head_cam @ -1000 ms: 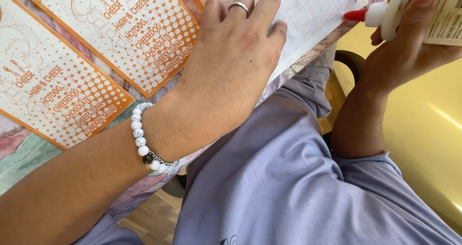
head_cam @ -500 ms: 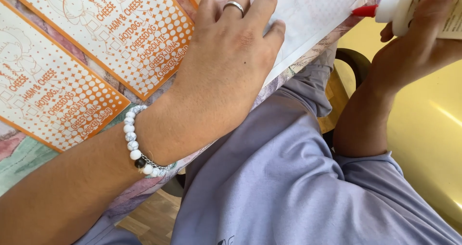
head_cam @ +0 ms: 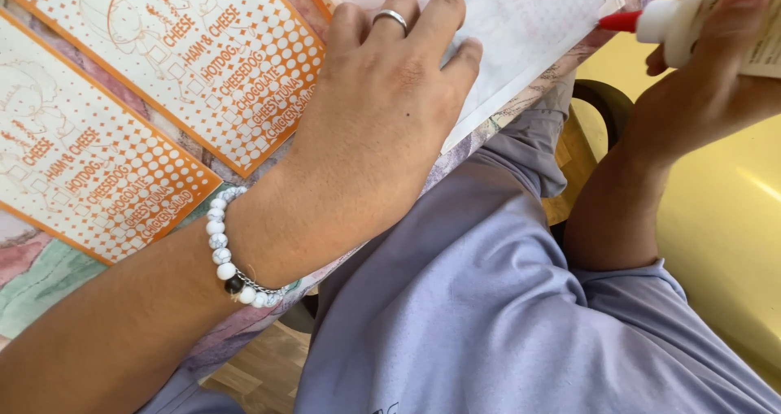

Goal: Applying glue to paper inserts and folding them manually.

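Your left hand (head_cam: 382, 113) lies palm down on the table (head_cam: 244, 324), fingers spread flat across the near edge of a pale sheet (head_cam: 529, 32). No grasp there: the grip is released, the hand only presses the paper down. A silver ring (head_cam: 390, 17) sits on one finger. A bracelet (head_cam: 232, 255) of white marbled beads with one dark bead circles the wrist.

Your right hand (head_cam: 700, 89) is up at the right edge of the view, off the table and clear of the sheet. Its grip is clenched around a white glue bottle (head_cam: 716, 15). The bottle lies nearly horizontal. Its red tip (head_cam: 620, 21) points left, just beside the sheet's right corner; I cannot tell whether it touches the paper. The rear of the bottle is cut off by the frame.

Left of your left hand, two orange-and-white printed sheets lie flat on the table: one (head_cam: 203, 64) just beside the hand, the other (head_cam: 89, 186) further left, near the forearm. Both have an orange border, a dot pattern and line drawings.

The table cover shows a faded multicoloured print. Your lap in lavender fabric (head_cam: 488, 300) fills the lower middle. A yellow surface (head_cam: 724, 211) runs along the right.
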